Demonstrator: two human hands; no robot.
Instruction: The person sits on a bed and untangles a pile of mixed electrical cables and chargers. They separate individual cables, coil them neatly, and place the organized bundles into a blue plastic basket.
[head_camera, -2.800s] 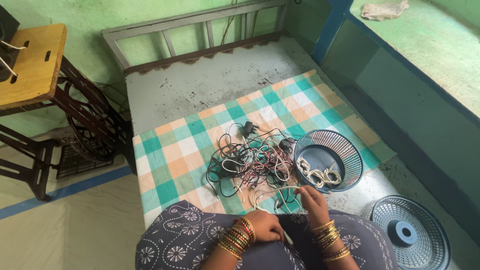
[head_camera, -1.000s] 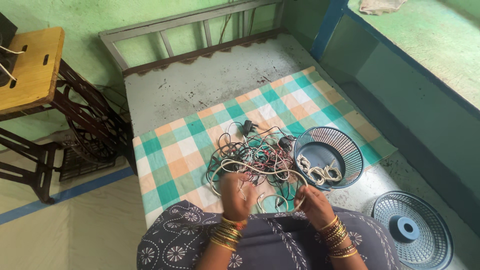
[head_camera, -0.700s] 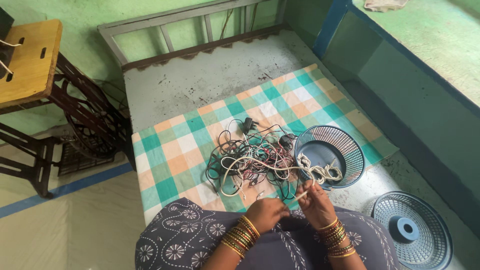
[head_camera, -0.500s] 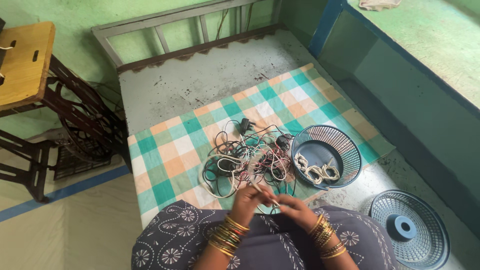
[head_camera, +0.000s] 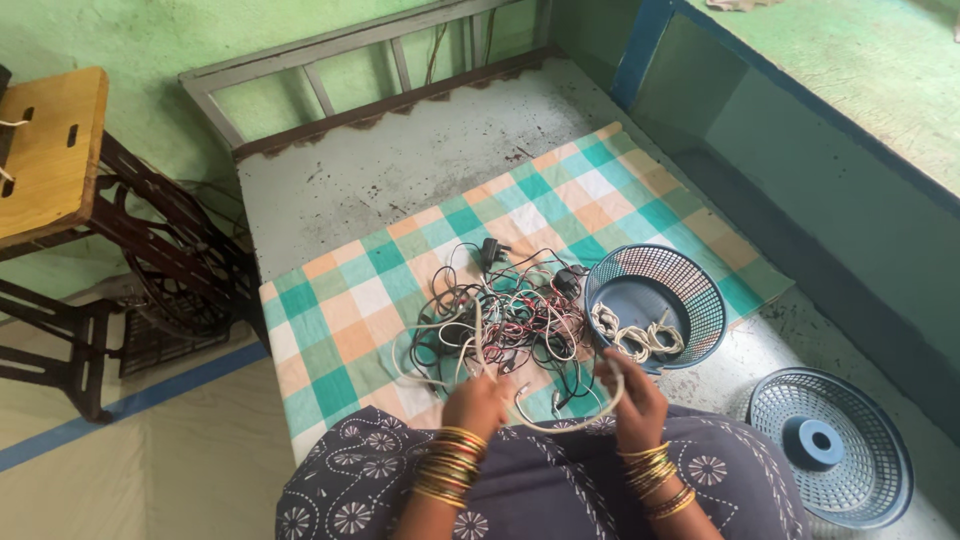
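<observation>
Left hand (head_camera: 474, 403) & right hand (head_camera: 634, 398) moved apart, white cable (head_camera: 570, 422) now looped btwn them.

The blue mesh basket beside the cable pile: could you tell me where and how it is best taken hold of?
Probably by the rim of the blue mesh basket, on the far right side, coming down from above. It sits upright and open-topped on the checked cloth, its rim bare there; the near left side is crowded by the tangled cables and the right hand, and white cords lie inside.

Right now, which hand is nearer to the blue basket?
Right. The right hand sits just below the blue basket, holding a white cable. The left hand is farther off, beside the wire tangle.
</observation>
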